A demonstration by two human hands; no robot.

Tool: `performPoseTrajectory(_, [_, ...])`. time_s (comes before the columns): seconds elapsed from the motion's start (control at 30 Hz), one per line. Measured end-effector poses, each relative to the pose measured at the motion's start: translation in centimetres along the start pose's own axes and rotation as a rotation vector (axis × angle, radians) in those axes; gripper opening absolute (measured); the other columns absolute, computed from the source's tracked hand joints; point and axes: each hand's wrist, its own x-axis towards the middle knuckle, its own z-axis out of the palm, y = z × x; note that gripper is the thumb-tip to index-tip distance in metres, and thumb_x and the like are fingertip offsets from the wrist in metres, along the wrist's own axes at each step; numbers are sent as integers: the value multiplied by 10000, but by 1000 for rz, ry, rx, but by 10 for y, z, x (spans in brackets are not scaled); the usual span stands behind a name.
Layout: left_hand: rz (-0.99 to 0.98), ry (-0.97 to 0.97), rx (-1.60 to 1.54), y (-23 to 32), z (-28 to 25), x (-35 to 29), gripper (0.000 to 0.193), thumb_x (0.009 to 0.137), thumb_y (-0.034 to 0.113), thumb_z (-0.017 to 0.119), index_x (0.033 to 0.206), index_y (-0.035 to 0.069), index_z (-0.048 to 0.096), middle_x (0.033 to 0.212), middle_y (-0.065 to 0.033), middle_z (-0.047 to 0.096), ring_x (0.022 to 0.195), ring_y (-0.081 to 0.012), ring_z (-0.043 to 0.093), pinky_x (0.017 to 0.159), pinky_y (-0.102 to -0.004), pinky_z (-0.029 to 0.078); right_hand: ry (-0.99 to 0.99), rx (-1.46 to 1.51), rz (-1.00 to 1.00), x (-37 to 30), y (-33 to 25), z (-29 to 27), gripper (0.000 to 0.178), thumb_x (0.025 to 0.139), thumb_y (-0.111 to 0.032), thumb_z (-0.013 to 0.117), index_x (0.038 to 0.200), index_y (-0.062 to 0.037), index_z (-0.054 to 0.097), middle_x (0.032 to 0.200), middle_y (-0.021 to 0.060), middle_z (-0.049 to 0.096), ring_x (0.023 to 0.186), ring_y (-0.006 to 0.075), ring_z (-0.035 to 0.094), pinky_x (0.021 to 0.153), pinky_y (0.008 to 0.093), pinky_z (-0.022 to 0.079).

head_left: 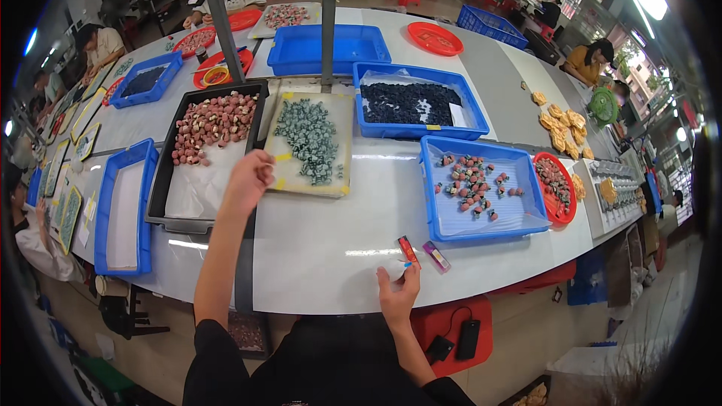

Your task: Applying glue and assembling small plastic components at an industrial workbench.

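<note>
Head view of a long white table (316,248) set with sorting trays. Our left hand (248,180) reaches far and left, over the near right corner of the black tray (162,188), whose far end holds a heap of pink-and-white pieces (213,124). The fingers are curled together; whether they already pinch a piece we cannot tell, since the knuckles hide the tips. Just right of that hand lies a flat beige tray (342,177) bearing a strip of grey-green pieces (310,139).

Our right hand (397,293) rests on the near table edge, fingers loosely spread and clamped on nothing, its fingertips touching or nearly touching a small red stick (408,250). A small purple block (436,257) lies just right of the stick.

Further right, a blue tray (436,218) holds scattered mixed pieces (472,183); beyond it a second blue tray (368,131) holds dark pieces (410,103).

To do the reach well, we judge it best to carry the left hand on to the heap at the far end, where pieces lie thick, and to lift one piece cleanly between thumb and forefinger without raking its neighbours across the bare liner. The right hand should steady the stick against the table so that it does not slide off the near edge.
</note>
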Motion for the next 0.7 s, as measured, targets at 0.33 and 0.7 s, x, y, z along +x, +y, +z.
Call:
performPoseTrajectory(0.33, [574, 202, 1533, -70, 35, 19, 159, 783, 117, 667, 894, 60, 570, 854, -122, 584, 803, -326, 595, 692, -425, 467, -18, 165, 11, 4, -10, 0, 308, 788, -53, 697, 1054, 39, 570, 1065, 128, 591, 923, 204, 576, 804, 293, 454])
performPoseTrajectory(0.7, [492, 109, 1458, -27, 72, -53, 168, 754, 41, 659, 848, 29, 521, 780, -135, 601, 711, -329, 577, 615, -393, 443, -142, 247, 140, -1, -10, -7, 210, 860, -41, 626, 1046, 37, 564, 1015, 99, 629, 887, 131, 578, 801, 259, 456])
